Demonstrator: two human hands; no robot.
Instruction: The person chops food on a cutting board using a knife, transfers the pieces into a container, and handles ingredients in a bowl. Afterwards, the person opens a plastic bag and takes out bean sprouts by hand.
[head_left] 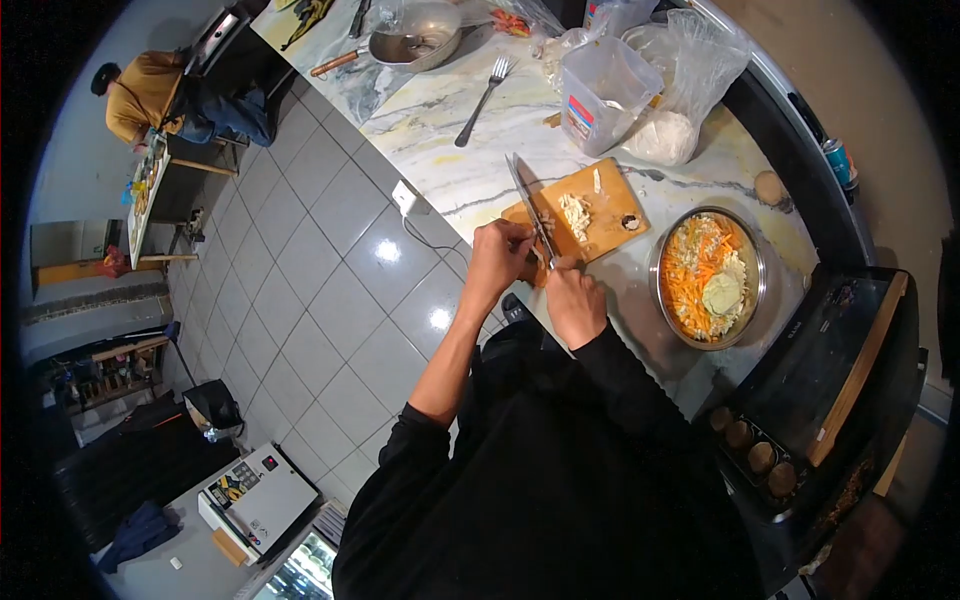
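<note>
My right hand (577,305) is wrapped around the handle of a kitchen knife (522,193), its blade pointing away over the left part of a wooden cutting board (613,190). Close beside the blade, my left hand (499,258) has its fingers bent together at the board's near left corner; what they hold is hidden. Small pale chopped pieces (575,215) lie in a pile on the board, with a few more bits near the blade. A small dark-rimmed piece (630,222) sits at the board's right side.
Right of the board stands a metal bowl (655,272) of shredded carrot, pale shreds and a creamy mound. Behind are a plastic container (590,110), a plastic bag (705,60), a fork (484,100) and a pan (415,45). A person (150,95) sits at a far table.
</note>
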